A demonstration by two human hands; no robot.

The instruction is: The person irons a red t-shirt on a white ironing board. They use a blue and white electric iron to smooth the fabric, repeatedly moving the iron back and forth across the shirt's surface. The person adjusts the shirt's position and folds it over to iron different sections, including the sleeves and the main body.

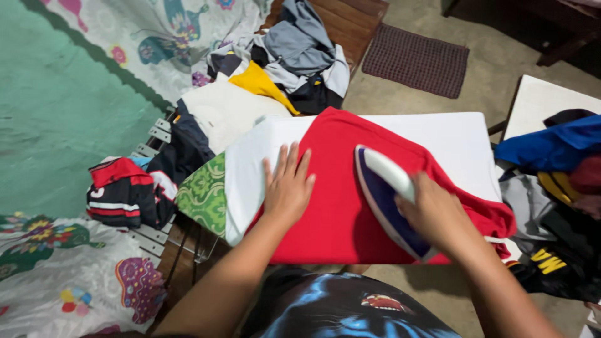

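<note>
A red garment (338, 200) lies spread over a white ironing surface (457, 144). My left hand (288, 184) presses flat on the garment's left part, fingers apart. My right hand (435, 213) grips the white handle of a purple and white iron (382, 194), which rests on the red cloth to the right of my left hand.
A heap of clothes (282, 62) lies behind the ironing surface, with a yellow piece in it. Dark and red garments (125, 191) sit at the left. Blue, black and grey clothes (557, 188) pile up at the right. A floor mat (416, 59) lies beyond. A green patterned bedsheet (56, 125) covers the left.
</note>
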